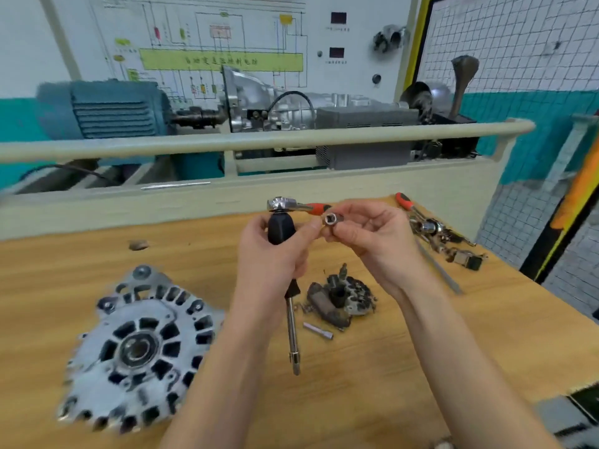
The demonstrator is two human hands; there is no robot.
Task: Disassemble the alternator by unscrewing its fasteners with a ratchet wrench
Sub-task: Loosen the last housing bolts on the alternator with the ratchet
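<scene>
Your left hand (275, 251) grips black driver handle (280, 229); right hand (366, 234) fingers pinch socket (331, 219), ratchet wrench (291, 205) just behind fingers. Alternator (136, 345) on bench (405, 345), below-left of fingers. Rear parts (340, 299) already off (housing fasteners apparently left).

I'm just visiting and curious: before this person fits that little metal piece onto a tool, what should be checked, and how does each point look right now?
1. Socket held firmly by right hand: ok.
2. Socket's square hole in view: ok.
3. Left hand has a grip on the black-handled driver: ok.
4. Ratchet wrench within reach, behind the hands: ok.
5. Socket size matches the fastener: cannot tell.
6. Alternator housing lies flat on the table: ok.
</scene>
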